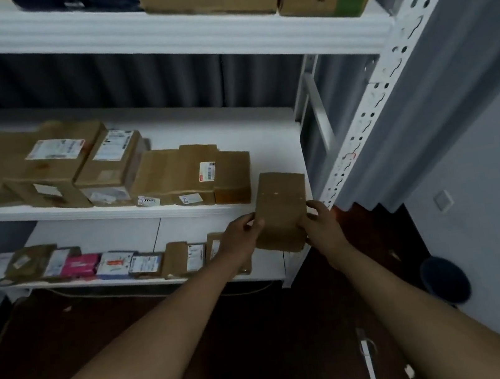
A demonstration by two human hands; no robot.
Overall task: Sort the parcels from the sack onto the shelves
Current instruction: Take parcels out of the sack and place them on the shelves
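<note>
Both forearms extend toward the shelving. The left hand [244, 234] and right hand [321, 222] grip the flat brown parcel [281, 209] by its opposite long edges, its far end over the front right of the middle shelf [268, 127]. It appears light and stiff; edge holds suit it. Labelled boxes [190, 172] stand just to its left.

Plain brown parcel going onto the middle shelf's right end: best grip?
Take the plain brown parcel by its two long side edges near the near end, coming from the front, as the left hand and right hand hold it now. It is flat and narrow, and its far end already points into the gap on the middle shelf.
</note>
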